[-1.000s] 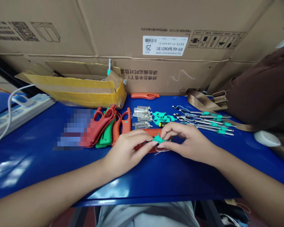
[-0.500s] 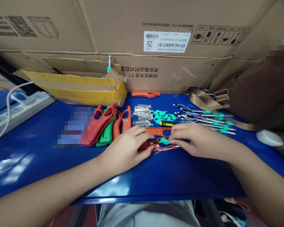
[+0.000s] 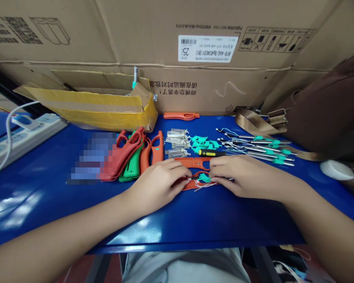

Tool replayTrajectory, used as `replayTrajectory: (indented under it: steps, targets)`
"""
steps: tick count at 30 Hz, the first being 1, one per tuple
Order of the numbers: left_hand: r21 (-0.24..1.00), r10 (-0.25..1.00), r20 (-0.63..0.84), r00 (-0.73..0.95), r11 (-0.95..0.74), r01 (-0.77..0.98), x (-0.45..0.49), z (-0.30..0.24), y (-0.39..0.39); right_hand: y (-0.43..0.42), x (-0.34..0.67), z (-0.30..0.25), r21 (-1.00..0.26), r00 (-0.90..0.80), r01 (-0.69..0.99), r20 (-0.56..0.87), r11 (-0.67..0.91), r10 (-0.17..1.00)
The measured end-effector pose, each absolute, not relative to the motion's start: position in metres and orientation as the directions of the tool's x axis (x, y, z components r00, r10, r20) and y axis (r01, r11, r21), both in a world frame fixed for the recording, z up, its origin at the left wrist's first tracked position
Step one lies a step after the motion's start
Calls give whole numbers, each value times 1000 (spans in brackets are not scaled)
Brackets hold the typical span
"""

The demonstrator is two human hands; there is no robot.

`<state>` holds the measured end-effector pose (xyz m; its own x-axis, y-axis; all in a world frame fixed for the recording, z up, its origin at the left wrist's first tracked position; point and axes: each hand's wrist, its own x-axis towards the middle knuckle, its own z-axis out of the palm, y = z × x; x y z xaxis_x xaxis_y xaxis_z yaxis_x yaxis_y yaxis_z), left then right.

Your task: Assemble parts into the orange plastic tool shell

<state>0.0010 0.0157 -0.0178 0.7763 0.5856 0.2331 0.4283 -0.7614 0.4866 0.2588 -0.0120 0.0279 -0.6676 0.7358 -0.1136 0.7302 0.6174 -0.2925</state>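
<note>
Standing at the back, a wide cardboard wall (image 3: pixel 153 43) carries upside-down print; before it lies a glossy blue table (image 3: pixel 194 228); at the right side is a dark brown bag (image 3: pixel 327 106) with a strap, and at the far left of the table an open carton (image 3: pixel 106 110) with yellow tape; near it is a white power strip (image 3: pixel 26 135).

The left hand (image 3: pixel 162 181) has its thumb and fingers close together at the left part of an orange shell half (image 3: pixel 191 184); the right hand (image 3: pixel 242 175) has its fingertips at the right part; whether either one is pinching something, I cannot tell; this shell half lies on the table between both hands, and a second orange half (image 3: pixel 191 162) lies just behind it.

To the left are red handles (image 3: pixel 122 155); to the right, metal rods (image 3: pixel 261 155); between them, a screwdriver (image 3: pixel 209 153); in the shell, between the fingertips, sits a small green piece (image 3: pixel 204 178), with thin white wires (image 3: pixel 206 185) beside it.
</note>
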Motion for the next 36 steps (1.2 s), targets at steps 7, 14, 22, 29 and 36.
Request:
replayTrajectory:
  steps: [7, 14, 22, 29, 36]
  targets:
    - [518, 588, 233, 774, -749, 413, 0, -19, 15, -11, 256, 26, -297, -699, 700, -95, 650, 709]
    - [524, 609, 243, 755, -738, 427, 1, -19, 14, -10, 254, 22, -204, -739, 667, -56, 717, 672]
    - [521, 631, 250, 734, -727, 447, 2, -19, 14, -10, 254, 19, -181, -757, 644, -6, 744, 653]
    - [518, 642, 236, 729, -718, 465, 2, -18, 12, -12, 249, 19, -177, -767, 632, -6, 754, 642]
    - [489, 629, 253, 735, -739, 464, 1, -18, 12, -9, 250, 18, -318, -739, 644, -24, 695, 673]
